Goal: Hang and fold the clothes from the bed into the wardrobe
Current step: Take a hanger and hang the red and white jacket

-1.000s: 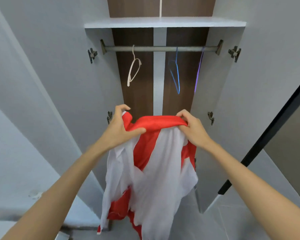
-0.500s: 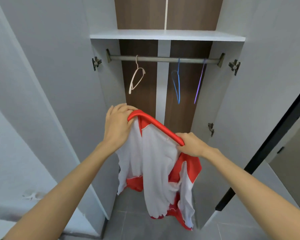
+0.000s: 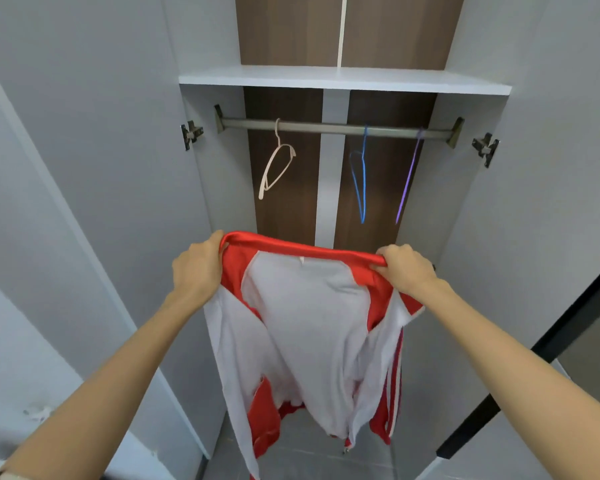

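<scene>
Two bare forearms reach forward from the bottom corners. The left hand point(image 3: 196, 268) has its fingers curled tight round one end of a red collar band, and the right hand point(image 3: 404, 271) is closed in a fist round the other end, so the band stretches nearly level between them. From it hangs the red and white jacket point(image 3: 312, 323), its pale inner side facing the camera, with red panels and striped sleeves dangling at the sides. It hangs clear of the grey floor tiles point(image 3: 291, 459) and is held in the air in front of the open wardrobe, below the rail and touching no hanger. The cloth hides the lower part of the wardrobe interior, so what lies there cannot be told.

On either side stand the open white doors, the left door point(image 3: 84, 150) and the right door point(image 3: 551, 185), each with a metal hinge near rail level. A black frame point(image 3: 534, 358) slants down past the right door.

Further back, the metal rail point(image 3: 326, 128) crosses the compartment. Three bare hangers hang from it: a cream hanger point(image 3: 276, 168) towards the left, then a blue hanger point(image 3: 361, 181) and a purple hanger point(image 3: 407, 181) close together on the right. Above the rail sits a white shelf point(image 3: 343, 79), with the brown back panel point(image 3: 284, 202) behind.
</scene>
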The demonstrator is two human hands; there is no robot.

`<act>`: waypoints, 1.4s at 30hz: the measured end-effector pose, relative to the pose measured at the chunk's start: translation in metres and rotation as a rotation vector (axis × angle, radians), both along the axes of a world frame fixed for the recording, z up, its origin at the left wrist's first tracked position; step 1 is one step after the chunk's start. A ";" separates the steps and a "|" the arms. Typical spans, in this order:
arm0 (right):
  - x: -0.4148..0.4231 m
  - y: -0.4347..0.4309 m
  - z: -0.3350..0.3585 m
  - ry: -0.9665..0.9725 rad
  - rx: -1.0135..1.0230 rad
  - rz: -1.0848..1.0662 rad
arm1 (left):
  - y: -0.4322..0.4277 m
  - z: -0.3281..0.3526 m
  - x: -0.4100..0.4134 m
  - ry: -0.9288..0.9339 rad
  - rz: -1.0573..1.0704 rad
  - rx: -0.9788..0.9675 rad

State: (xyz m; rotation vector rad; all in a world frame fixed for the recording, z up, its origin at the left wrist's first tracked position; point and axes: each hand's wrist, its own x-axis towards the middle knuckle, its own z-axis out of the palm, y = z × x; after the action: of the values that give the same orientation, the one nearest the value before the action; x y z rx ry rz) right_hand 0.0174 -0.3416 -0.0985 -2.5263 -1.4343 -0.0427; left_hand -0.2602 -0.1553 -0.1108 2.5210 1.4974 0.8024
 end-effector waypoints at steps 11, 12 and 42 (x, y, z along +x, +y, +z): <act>0.039 0.106 -0.005 0.433 0.280 -0.091 | 0.100 -0.018 0.057 -0.308 -0.160 -0.465; 0.042 0.117 -0.004 0.468 0.295 -0.100 | 0.108 -0.016 0.066 -0.381 -0.180 -0.505; 0.273 0.353 0.015 0.725 0.477 -0.303 | 0.282 0.012 0.305 -0.323 -0.375 -0.515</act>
State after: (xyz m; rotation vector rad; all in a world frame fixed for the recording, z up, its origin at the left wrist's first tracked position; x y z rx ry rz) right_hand 0.2903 0.0117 -0.0837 -2.0151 -0.6570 0.3892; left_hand 0.0448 0.1270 -0.0984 2.0710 0.9373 0.6239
